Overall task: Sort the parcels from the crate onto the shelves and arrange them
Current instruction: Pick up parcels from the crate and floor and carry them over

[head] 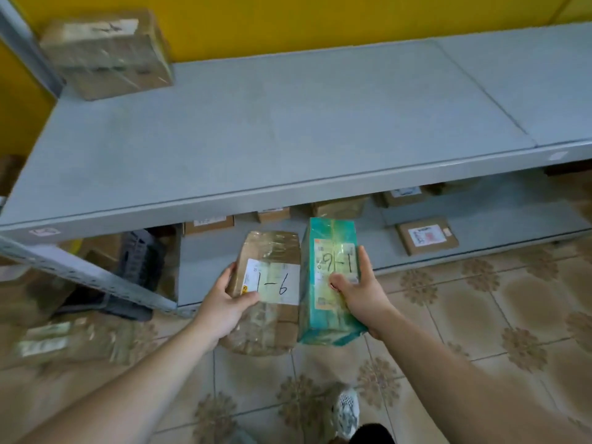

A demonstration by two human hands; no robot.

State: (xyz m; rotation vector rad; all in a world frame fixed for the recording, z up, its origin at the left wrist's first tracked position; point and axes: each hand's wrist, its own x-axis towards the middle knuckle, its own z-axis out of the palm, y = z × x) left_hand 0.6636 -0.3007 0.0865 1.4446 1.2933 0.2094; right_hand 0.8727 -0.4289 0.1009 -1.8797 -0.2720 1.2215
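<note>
1. Yellow wall (288,20) behind; floral tiled floor (480,331) underfoot.
2. Grey metal upper shelf (288,129): broad and directly ahead, carrying one taped cardboard box (105,52) pushed into the back left corner.
3. Lower shelf (211,267): small cardboard boxes ranged along the back, with one flat labelled box (426,235) lying apart at right.
4. Dark plastic crate (141,261): on the floor at left, under the shelving.
5. Brown taped parcel (272,251): not yet shelved, held in the air before the lower shelf, label "1-6" upward, presumably for reading.
6. Teal parcel (330,238): just beside the brown one, also marked "1-6" but inverted. Matching codes suggest a shared slot.
7. Left hand (221,306): gripping the brown parcel, thumb across the label.
8. Right hand (362,293): gripping the teal parcel, thumb on the label, fingers round the right edge.
</note>
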